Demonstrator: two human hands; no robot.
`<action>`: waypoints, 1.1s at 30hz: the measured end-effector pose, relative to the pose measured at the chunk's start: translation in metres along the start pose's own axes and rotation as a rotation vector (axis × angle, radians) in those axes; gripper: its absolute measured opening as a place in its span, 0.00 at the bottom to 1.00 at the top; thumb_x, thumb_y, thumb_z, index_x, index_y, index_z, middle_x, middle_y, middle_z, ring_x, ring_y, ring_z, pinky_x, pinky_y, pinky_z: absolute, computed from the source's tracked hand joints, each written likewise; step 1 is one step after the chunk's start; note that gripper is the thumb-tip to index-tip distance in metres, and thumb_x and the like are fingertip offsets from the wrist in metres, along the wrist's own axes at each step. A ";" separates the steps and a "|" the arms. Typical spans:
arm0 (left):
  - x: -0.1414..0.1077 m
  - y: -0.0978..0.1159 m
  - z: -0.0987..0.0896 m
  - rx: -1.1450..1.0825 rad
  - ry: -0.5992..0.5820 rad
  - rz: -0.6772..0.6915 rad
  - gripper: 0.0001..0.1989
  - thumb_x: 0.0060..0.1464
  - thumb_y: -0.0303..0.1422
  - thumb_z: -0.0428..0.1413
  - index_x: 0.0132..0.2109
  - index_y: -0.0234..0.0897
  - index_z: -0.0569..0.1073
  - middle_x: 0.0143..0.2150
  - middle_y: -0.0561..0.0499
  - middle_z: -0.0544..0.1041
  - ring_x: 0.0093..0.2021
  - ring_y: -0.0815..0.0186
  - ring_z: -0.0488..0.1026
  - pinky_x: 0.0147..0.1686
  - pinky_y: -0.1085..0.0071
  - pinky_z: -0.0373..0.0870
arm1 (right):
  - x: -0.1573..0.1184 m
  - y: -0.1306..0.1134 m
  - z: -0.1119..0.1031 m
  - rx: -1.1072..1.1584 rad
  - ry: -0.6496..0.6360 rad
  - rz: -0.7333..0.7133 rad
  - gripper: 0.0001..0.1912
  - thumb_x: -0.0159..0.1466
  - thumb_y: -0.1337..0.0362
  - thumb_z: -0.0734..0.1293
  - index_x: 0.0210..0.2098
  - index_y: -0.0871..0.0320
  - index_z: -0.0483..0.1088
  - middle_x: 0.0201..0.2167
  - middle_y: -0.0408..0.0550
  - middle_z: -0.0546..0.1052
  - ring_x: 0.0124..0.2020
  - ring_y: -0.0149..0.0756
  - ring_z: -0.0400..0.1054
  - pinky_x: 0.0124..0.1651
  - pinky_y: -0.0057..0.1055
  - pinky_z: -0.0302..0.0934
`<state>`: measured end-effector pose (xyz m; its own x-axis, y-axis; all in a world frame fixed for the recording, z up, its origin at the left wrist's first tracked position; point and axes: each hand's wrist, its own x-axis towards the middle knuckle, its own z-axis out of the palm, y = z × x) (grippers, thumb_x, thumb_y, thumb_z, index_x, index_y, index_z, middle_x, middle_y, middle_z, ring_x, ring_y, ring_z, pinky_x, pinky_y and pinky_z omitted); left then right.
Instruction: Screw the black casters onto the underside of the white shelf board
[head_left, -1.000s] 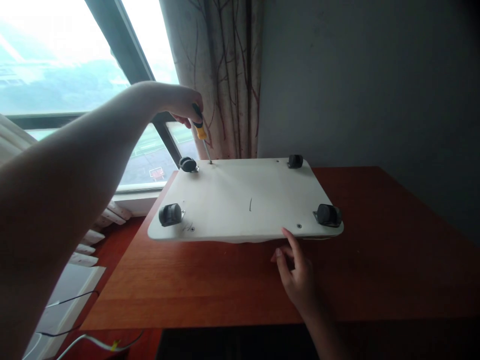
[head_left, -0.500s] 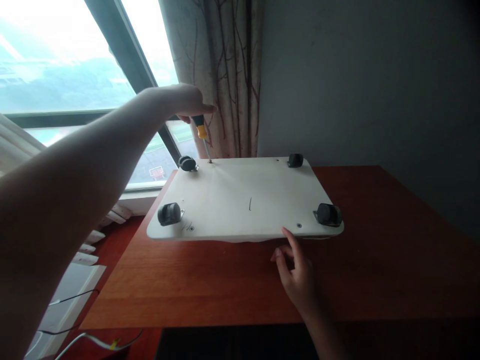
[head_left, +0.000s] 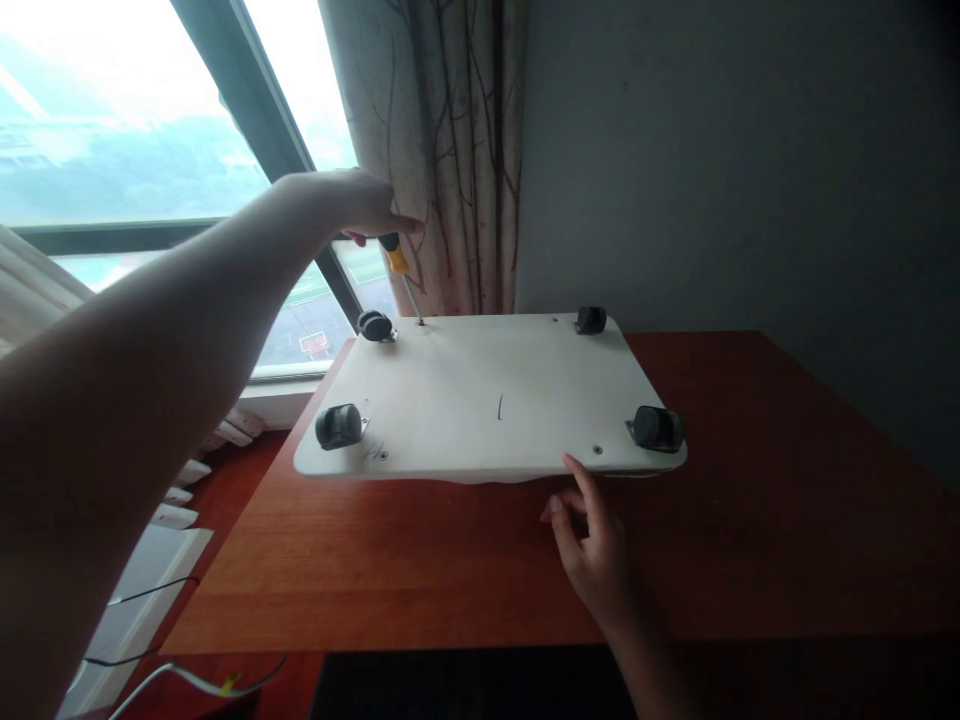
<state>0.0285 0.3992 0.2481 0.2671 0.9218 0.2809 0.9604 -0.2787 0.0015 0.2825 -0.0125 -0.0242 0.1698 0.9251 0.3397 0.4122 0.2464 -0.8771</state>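
Note:
A white board (head_left: 465, 390) lies on the wooden table with black caster wheels at its corners. My left hand (head_left: 375, 208) is closed around the handle of a yellow-and-black screwdriver (head_left: 398, 262). The tool leans a little, its tip on a screw (head_left: 421, 322) by the board's far edge, beside the far-left caster wheel (head_left: 374, 325). My right hand (head_left: 592, 545) rests in front of the board, its index fingertip at the near edge and the other fingers loosely bent, holding nothing.
The near-left caster wheel (head_left: 339, 427), near-right caster wheel (head_left: 658, 429) and far-right caster wheel (head_left: 592, 320) stick up from the board. Behind are a curtain (head_left: 450, 150) and a window (head_left: 135, 130). Cables (head_left: 180, 678) hang at lower left beside the table (head_left: 375, 580).
My left hand has shifted slightly left, tilting the screwdriver handle left while its tip stays on the screw. My right hand has hardly moved.

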 end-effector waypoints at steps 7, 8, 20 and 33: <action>-0.004 -0.008 -0.008 0.211 -0.185 0.131 0.18 0.50 0.48 0.62 0.37 0.36 0.79 0.20 0.54 0.69 0.28 0.64 0.69 0.38 0.65 0.67 | 0.000 -0.001 0.000 0.000 0.009 0.003 0.27 0.71 0.65 0.60 0.69 0.56 0.55 0.28 0.41 0.77 0.31 0.31 0.75 0.38 0.25 0.70; -0.009 -0.009 -0.009 0.150 -0.189 0.152 0.21 0.49 0.45 0.64 0.45 0.36 0.79 0.23 0.54 0.72 0.28 0.64 0.70 0.37 0.66 0.67 | 0.000 -0.001 0.000 0.001 0.009 0.001 0.27 0.71 0.65 0.60 0.69 0.56 0.55 0.28 0.41 0.77 0.31 0.31 0.75 0.37 0.25 0.70; -0.043 0.017 -0.021 0.240 -0.262 -0.109 0.38 0.55 0.63 0.49 0.51 0.31 0.77 0.30 0.47 0.77 0.39 0.59 0.75 0.45 0.64 0.67 | 0.000 0.001 0.000 -0.002 0.011 -0.011 0.27 0.71 0.65 0.60 0.69 0.55 0.55 0.28 0.41 0.76 0.31 0.31 0.75 0.37 0.25 0.70; -0.036 -0.001 -0.018 0.302 -0.247 0.018 0.33 0.55 0.54 0.55 0.55 0.32 0.77 0.40 0.47 0.78 0.44 0.59 0.71 0.44 0.67 0.62 | 0.001 -0.001 0.000 -0.017 0.020 -0.027 0.28 0.71 0.66 0.61 0.69 0.55 0.55 0.28 0.41 0.77 0.30 0.31 0.75 0.37 0.26 0.71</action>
<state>0.0160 0.3616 0.2555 0.2599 0.9649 0.0386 0.9257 -0.2375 -0.2944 0.2823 -0.0124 -0.0229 0.1761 0.9123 0.3697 0.4316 0.2660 -0.8620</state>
